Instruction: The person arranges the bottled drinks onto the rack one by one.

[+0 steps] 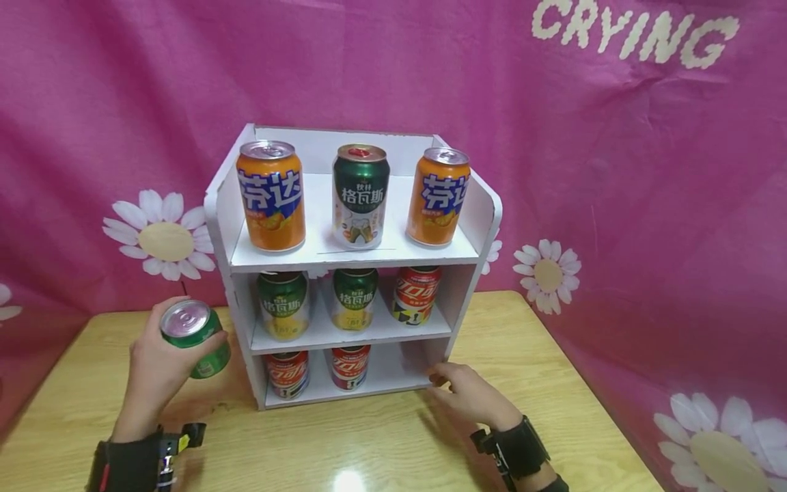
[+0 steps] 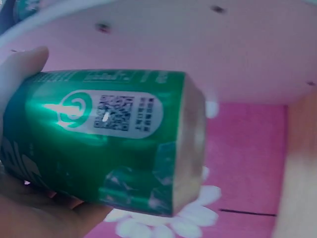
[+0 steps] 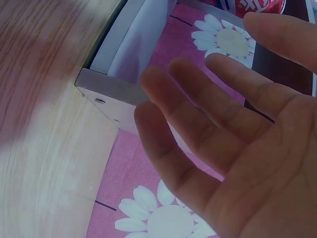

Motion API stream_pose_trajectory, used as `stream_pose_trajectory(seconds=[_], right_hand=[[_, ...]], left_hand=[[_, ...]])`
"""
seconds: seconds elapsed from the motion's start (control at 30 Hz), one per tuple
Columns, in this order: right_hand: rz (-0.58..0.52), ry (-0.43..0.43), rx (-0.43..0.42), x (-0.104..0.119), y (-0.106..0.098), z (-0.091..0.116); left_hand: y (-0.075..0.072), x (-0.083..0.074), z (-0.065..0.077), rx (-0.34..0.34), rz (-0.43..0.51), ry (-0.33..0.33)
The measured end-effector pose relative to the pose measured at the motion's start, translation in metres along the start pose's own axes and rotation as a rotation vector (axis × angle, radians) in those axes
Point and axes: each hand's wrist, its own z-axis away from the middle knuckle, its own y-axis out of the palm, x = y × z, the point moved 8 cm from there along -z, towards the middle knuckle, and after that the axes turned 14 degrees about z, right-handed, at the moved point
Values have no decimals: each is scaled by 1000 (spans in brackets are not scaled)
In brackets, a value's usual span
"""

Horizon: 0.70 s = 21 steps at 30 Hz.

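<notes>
My left hand grips a green soda can to the left of the white shelf. In the left wrist view the can shows a QR code, with fingers and thumb wrapped round its top end. My right hand is at the shelf's lower right corner and holds nothing. Its fingers spread loosely beside the side panel in the right wrist view. On the top tier stand two orange cans, left and right, with a dark green and white can between them.
Two green and yellow cans and a red can stand on the middle tier. The bottom tier bears two red cans, left and centre. Below is a wooden table; behind hangs a pink cloth with printed daisies.
</notes>
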Motion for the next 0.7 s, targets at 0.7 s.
stream_pose_trajectory(seconds=[0.7], right_hand=[[-14, 7, -6, -3, -3, 1]], left_hand=[[10, -65, 39, 156, -18, 83]])
